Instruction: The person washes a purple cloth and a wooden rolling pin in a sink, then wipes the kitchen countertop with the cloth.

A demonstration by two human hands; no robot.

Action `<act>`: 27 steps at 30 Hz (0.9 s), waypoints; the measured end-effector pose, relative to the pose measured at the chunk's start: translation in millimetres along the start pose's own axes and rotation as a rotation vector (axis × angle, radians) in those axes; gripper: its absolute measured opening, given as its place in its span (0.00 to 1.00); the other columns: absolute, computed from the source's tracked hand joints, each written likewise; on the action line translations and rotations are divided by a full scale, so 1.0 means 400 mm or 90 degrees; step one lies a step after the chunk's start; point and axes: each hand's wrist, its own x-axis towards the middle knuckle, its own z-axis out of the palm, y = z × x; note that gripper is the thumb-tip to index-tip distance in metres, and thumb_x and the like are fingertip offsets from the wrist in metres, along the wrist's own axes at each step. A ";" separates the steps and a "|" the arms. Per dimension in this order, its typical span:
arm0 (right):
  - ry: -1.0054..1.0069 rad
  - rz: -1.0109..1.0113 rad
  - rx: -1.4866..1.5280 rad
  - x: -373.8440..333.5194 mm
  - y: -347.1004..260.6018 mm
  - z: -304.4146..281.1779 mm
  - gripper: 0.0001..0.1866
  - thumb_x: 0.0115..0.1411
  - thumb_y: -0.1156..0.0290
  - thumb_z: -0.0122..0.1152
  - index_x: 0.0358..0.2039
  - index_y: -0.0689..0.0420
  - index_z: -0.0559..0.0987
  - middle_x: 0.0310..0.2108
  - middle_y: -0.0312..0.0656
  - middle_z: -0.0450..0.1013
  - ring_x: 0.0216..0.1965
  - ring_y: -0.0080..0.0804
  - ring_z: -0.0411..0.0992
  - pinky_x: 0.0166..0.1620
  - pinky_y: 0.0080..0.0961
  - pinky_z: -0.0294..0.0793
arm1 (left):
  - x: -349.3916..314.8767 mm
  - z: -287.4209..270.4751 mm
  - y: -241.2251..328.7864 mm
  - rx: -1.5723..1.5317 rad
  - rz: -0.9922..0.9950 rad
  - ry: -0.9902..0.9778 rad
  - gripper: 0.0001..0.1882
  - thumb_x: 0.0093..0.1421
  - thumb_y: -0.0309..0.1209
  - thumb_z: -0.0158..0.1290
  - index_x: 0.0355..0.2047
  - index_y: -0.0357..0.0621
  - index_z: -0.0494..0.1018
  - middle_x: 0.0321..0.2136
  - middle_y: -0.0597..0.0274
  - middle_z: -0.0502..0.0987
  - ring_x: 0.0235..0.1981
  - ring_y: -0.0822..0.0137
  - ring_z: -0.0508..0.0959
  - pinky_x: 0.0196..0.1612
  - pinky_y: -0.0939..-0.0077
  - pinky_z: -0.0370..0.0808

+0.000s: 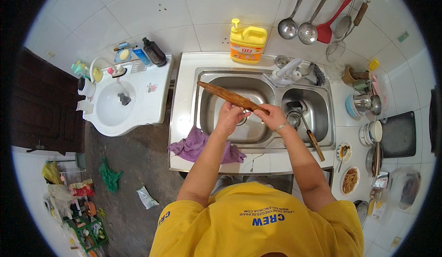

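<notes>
A long brown wooden rolling pin (227,95), tapered toward both ends, is held tilted above the large basin of the steel sink (212,75). Its far end points up and to the left. My right hand (273,117) grips the near right end. Just left of it, my left hand (231,117) is closed at the underside of the pin, its fingers partly hidden. In the small right basin rests a dark spatula (311,135) with a wooden handle hanging over the front edge. A crumpled purple cloth (205,145) lies on the counter by my left forearm.
Behind the sink stand a yellow jug (248,43) and a white faucet (286,74). Ladles (287,28) and other utensils hang on the wall. Bowls (371,132) and a plate of food (350,180) occupy the right counter. A white washbasin (138,103) is at left.
</notes>
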 end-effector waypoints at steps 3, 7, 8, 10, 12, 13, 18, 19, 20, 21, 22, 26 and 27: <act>0.011 -0.022 -0.013 -0.003 0.000 -0.004 0.16 0.53 0.57 0.61 0.35 0.57 0.79 0.18 0.42 0.71 0.19 0.28 0.67 0.27 0.24 0.68 | -0.003 0.012 -0.002 0.005 0.001 0.014 0.17 0.55 0.24 0.47 0.46 0.38 0.61 0.48 0.50 0.69 0.44 0.61 0.74 0.40 0.69 0.78; 0.018 -0.063 -0.069 -0.005 0.003 -0.011 0.16 0.53 0.57 0.62 0.34 0.57 0.79 0.19 0.42 0.71 0.20 0.28 0.67 0.27 0.24 0.68 | -0.007 0.022 0.000 -0.003 -0.009 0.024 0.17 0.55 0.24 0.48 0.45 0.37 0.61 0.48 0.50 0.70 0.44 0.61 0.75 0.41 0.70 0.78; 0.013 -0.045 -0.054 -0.006 0.003 -0.012 0.16 0.53 0.57 0.62 0.34 0.57 0.79 0.19 0.43 0.71 0.20 0.28 0.67 0.27 0.24 0.68 | -0.006 0.019 -0.002 0.001 -0.010 0.016 0.17 0.55 0.24 0.48 0.45 0.38 0.61 0.47 0.50 0.70 0.44 0.62 0.75 0.41 0.70 0.78; 0.002 -0.009 -0.025 -0.009 0.007 -0.015 0.16 0.53 0.57 0.62 0.34 0.58 0.79 0.19 0.43 0.71 0.20 0.28 0.67 0.27 0.24 0.68 | -0.007 0.020 -0.009 0.014 0.005 0.005 0.16 0.55 0.25 0.49 0.44 0.38 0.62 0.47 0.50 0.70 0.43 0.62 0.75 0.41 0.71 0.78; 0.001 -0.012 -0.018 -0.010 0.013 -0.017 0.16 0.53 0.57 0.62 0.34 0.58 0.79 0.19 0.43 0.71 0.19 0.28 0.67 0.27 0.24 0.68 | -0.008 0.022 -0.013 0.012 0.010 0.003 0.16 0.55 0.25 0.49 0.43 0.38 0.62 0.46 0.50 0.71 0.43 0.63 0.75 0.41 0.71 0.78; 0.001 -0.013 -0.014 -0.011 0.015 -0.017 0.16 0.53 0.57 0.62 0.34 0.58 0.79 0.19 0.43 0.71 0.19 0.27 0.67 0.26 0.24 0.68 | -0.008 0.024 -0.013 0.003 0.008 0.005 0.15 0.55 0.25 0.49 0.43 0.38 0.62 0.46 0.50 0.71 0.43 0.63 0.75 0.40 0.71 0.78; -0.007 -0.006 -0.020 -0.008 0.029 -0.017 0.17 0.53 0.57 0.62 0.33 0.58 0.79 0.18 0.43 0.71 0.19 0.27 0.66 0.26 0.24 0.68 | -0.001 0.023 -0.026 0.004 -0.004 0.029 0.14 0.56 0.26 0.49 0.42 0.39 0.62 0.45 0.50 0.71 0.42 0.64 0.75 0.39 0.72 0.78; -0.008 -0.007 -0.025 -0.008 0.035 -0.017 0.17 0.53 0.57 0.62 0.33 0.58 0.79 0.18 0.43 0.71 0.19 0.27 0.66 0.26 0.24 0.67 | -0.001 0.023 -0.028 0.008 0.001 0.023 0.14 0.56 0.26 0.49 0.42 0.39 0.63 0.45 0.50 0.72 0.41 0.64 0.76 0.39 0.72 0.78; -0.008 -0.006 -0.020 -0.008 0.039 -0.017 0.17 0.53 0.57 0.62 0.33 0.59 0.79 0.18 0.43 0.71 0.19 0.27 0.65 0.26 0.24 0.67 | -0.001 0.023 -0.029 0.012 0.006 0.017 0.14 0.56 0.26 0.49 0.42 0.40 0.63 0.45 0.50 0.72 0.41 0.64 0.76 0.39 0.72 0.78; -0.008 -0.005 -0.016 -0.009 0.039 -0.018 0.17 0.53 0.57 0.62 0.33 0.59 0.79 0.18 0.43 0.71 0.19 0.27 0.65 0.26 0.24 0.67 | -0.001 0.025 -0.028 0.004 -0.009 0.034 0.14 0.55 0.25 0.49 0.42 0.39 0.62 0.45 0.50 0.72 0.41 0.63 0.76 0.40 0.71 0.78; -0.009 -0.005 -0.012 -0.009 0.039 -0.018 0.17 0.53 0.57 0.62 0.33 0.59 0.79 0.18 0.43 0.71 0.19 0.27 0.65 0.26 0.24 0.67 | 0.000 0.029 -0.025 -0.004 -0.024 0.051 0.14 0.55 0.25 0.48 0.42 0.39 0.62 0.45 0.50 0.72 0.41 0.63 0.76 0.40 0.71 0.78; 0.000 -0.034 -0.047 -0.007 0.044 -0.010 0.17 0.53 0.56 0.61 0.33 0.59 0.79 0.18 0.43 0.71 0.19 0.27 0.66 0.25 0.24 0.67 | 0.010 0.014 -0.036 -0.042 -0.054 0.078 0.15 0.54 0.22 0.47 0.43 0.39 0.62 0.45 0.50 0.72 0.41 0.62 0.76 0.41 0.68 0.78; -0.008 -0.019 -0.029 -0.005 0.055 -0.008 0.18 0.53 0.56 0.61 0.33 0.59 0.79 0.18 0.44 0.71 0.19 0.28 0.66 0.26 0.24 0.67 | 0.009 0.018 -0.035 -0.018 -0.045 0.067 0.15 0.54 0.23 0.47 0.43 0.39 0.62 0.44 0.50 0.72 0.41 0.62 0.76 0.41 0.68 0.78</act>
